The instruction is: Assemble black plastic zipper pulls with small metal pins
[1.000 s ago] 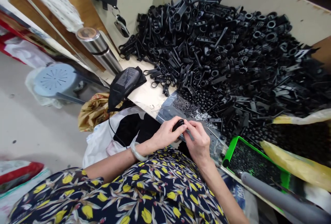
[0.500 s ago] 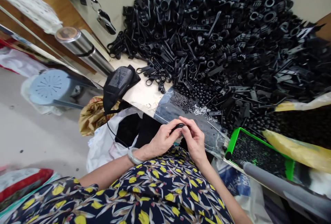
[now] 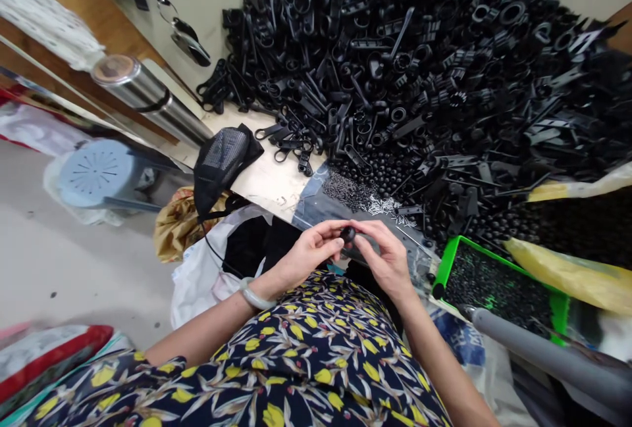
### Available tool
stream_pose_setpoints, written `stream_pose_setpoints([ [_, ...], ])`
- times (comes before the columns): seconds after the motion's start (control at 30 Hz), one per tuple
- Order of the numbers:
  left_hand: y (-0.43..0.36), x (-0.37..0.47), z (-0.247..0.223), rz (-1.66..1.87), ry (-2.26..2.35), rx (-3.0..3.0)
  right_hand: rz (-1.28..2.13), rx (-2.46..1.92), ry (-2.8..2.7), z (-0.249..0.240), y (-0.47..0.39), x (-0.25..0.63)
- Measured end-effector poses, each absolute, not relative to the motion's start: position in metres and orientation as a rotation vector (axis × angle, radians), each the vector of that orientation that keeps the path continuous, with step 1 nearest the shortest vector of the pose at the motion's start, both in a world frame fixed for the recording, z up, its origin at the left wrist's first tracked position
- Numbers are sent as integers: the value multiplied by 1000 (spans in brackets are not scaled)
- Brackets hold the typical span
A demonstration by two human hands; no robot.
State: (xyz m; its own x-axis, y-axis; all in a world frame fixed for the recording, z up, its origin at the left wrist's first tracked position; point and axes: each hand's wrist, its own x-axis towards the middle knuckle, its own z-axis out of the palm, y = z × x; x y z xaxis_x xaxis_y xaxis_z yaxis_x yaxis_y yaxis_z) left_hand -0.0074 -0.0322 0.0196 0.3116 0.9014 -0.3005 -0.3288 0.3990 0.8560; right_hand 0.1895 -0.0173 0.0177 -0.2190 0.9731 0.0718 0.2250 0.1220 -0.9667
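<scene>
A small round black plastic part (image 3: 347, 235) is pinched between the fingertips of both hands, just over the table's near edge. My left hand (image 3: 307, 253) grips it from the left, thumb and fingers closed on its side. My right hand (image 3: 388, 260) holds it from the right, with fingertips along its top. The fingers cover some of the part, so its full shape is unclear. Beyond my hands lie small silver pins (image 3: 384, 206), tiny dark pieces (image 3: 340, 191) and small black balls (image 3: 382, 177).
A large heap of black plastic parts (image 3: 365, 78) covers the table's back. On the right are a green tray (image 3: 447, 266) of small black pieces, a yellow bag (image 3: 567, 272) and a grey tube (image 3: 533, 345). A black mesh pouch (image 3: 224, 160) and steel flask (image 3: 153, 98) stand left.
The black part has been turned in my fingers and now shows a rounder face. My right hand has shifted slightly right and opened its grip somewhat. The camera view has moved a little.
</scene>
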Motion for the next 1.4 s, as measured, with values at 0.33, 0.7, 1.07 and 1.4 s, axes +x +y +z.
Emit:
stream_pose_setpoints([
  [0.33, -26, -9, 22, 822, 1186, 1143, 1544, -1296, -1107, -4, -20, 178],
  [0.7, -20, -5, 33, 690, 1102, 921, 1520, -1297, -1138, -4, -16, 176],
  [1.07, -20, -9, 29, 559, 1074, 891, 1390, -1326, -1336, -5, -19, 183],
  [1.4, -21, -6, 27, 559, 1006, 832, 1358, -1246, -1499, -8, -21, 185],
])
